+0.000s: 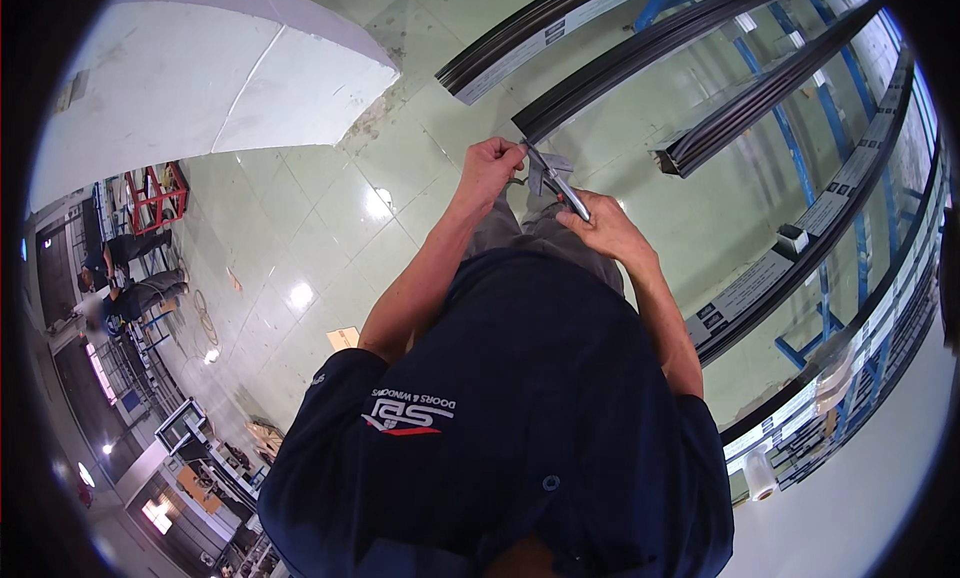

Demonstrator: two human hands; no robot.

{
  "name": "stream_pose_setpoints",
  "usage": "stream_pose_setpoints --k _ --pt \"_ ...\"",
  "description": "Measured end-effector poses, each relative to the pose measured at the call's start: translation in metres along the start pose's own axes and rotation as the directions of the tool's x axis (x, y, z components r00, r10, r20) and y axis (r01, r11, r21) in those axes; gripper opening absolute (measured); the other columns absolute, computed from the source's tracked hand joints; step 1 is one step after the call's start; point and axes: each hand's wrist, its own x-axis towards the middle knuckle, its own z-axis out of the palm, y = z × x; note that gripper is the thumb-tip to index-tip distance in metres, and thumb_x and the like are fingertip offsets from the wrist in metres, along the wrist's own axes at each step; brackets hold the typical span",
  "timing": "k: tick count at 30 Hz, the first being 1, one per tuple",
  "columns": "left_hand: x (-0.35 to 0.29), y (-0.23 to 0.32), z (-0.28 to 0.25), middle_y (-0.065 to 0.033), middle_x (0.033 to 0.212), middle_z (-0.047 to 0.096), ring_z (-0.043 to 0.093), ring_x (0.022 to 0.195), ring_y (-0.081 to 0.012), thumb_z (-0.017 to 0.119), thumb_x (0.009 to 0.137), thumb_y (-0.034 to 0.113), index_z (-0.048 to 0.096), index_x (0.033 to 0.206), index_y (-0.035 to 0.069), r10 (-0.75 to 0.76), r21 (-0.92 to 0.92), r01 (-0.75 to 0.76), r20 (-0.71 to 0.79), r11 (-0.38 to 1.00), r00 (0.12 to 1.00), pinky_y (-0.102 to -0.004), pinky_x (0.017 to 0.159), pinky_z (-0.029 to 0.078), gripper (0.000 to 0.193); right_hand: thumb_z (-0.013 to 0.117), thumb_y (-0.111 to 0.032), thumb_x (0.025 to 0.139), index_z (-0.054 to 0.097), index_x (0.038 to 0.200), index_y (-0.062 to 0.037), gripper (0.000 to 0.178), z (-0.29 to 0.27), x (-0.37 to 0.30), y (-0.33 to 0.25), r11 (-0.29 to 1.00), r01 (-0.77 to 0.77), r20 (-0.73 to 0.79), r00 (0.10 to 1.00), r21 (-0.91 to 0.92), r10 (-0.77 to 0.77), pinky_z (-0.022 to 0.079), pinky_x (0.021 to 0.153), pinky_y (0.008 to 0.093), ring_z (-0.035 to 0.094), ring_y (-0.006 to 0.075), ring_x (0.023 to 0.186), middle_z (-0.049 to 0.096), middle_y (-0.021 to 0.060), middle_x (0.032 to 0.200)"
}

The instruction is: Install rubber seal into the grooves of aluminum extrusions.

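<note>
My left hand (492,170) is closed in a fist on one end of a small grey metal bracket (548,168), held in front of my body. My right hand (612,230) grips a thin shiny metal tool (571,198) whose tip meets the bracket. Both hands hover just beside the end of a long dark aluminium profile (640,53). My dark blue shirt fills the lower middle of the view, and grey trousers show below the hands.
Several long dark profiles (760,93) with white labels lie on blue racks (800,158) at the right. Pale green floor tiles (330,218) spread left, with a cardboard scrap (343,336). A white wall (220,78) stands upper left. Seated people (125,278) are far left. A film roll (762,473) stands lower right.
</note>
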Motion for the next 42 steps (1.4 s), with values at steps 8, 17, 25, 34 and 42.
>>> stream_pose_setpoints --k 8,17,25,34,42 --pt "0.002 -0.002 -0.001 -0.0004 0.072 0.063 0.052 0.062 -0.0060 0.069 0.092 0.016 0.067 0.089 0.002 0.015 0.007 -0.015 0.003 1.000 1.000 -0.0210 0.057 0.041 0.014 0.067 -0.027 0.088 0.064 0.117 -0.0024 0.038 0.004 0.003 0.002 0.996 -0.077 -0.024 0.997 -0.036 0.077 0.050 0.087 0.0439 0.064 0.0400 0.099 0.068 0.0228 0.102" --pt "0.004 -0.006 -0.002 -0.0001 0.072 0.062 0.052 0.062 -0.0062 0.068 0.092 0.013 0.067 0.090 0.001 0.064 0.002 -0.064 0.013 0.998 0.998 -0.0212 0.057 0.041 0.013 0.065 -0.028 0.092 0.065 0.111 0.0022 0.036 0.009 0.002 -0.003 0.995 -0.088 -0.072 0.994 -0.042 0.085 0.050 0.075 0.0411 0.065 0.0331 0.078 0.067 0.0211 0.085" --pt "0.004 -0.007 -0.002 -0.0008 0.073 0.063 0.052 0.062 -0.0062 0.069 0.092 0.013 0.068 0.090 0.001 0.044 -0.005 -0.044 0.012 0.999 0.999 -0.0209 0.057 0.041 0.012 0.065 -0.029 0.092 0.066 0.108 0.0021 0.035 0.010 0.001 -0.008 0.995 -0.065 -0.112 0.992 -0.074 0.056 0.049 0.069 0.0417 0.061 0.0345 0.070 0.065 0.0221 0.079" --pt "0.004 -0.006 -0.001 -0.0013 0.072 0.062 0.051 0.062 -0.0063 0.069 0.090 0.014 0.068 0.089 0.001 0.067 0.001 -0.067 0.009 0.998 0.998 -0.0221 0.056 0.040 0.014 0.064 -0.033 0.092 0.067 0.112 -0.0033 0.037 0.006 0.000 -0.019 0.980 -0.176 -0.062 0.983 -0.097 0.171 0.051 0.079 0.0467 0.065 0.0416 0.091 0.069 0.0219 0.092" --pt "0.005 -0.008 -0.003 0.0001 0.073 0.063 0.052 0.063 -0.0050 0.069 0.092 0.013 0.068 0.092 0.002 0.054 -0.005 -0.054 0.021 0.999 0.998 -0.0202 0.058 0.041 0.011 0.063 -0.034 0.092 0.069 0.112 -0.0046 0.036 0.005 0.001 -0.030 0.967 -0.198 -0.086 0.979 -0.158 0.186 0.051 0.079 0.0470 0.065 0.0417 0.089 0.069 0.0216 0.090"
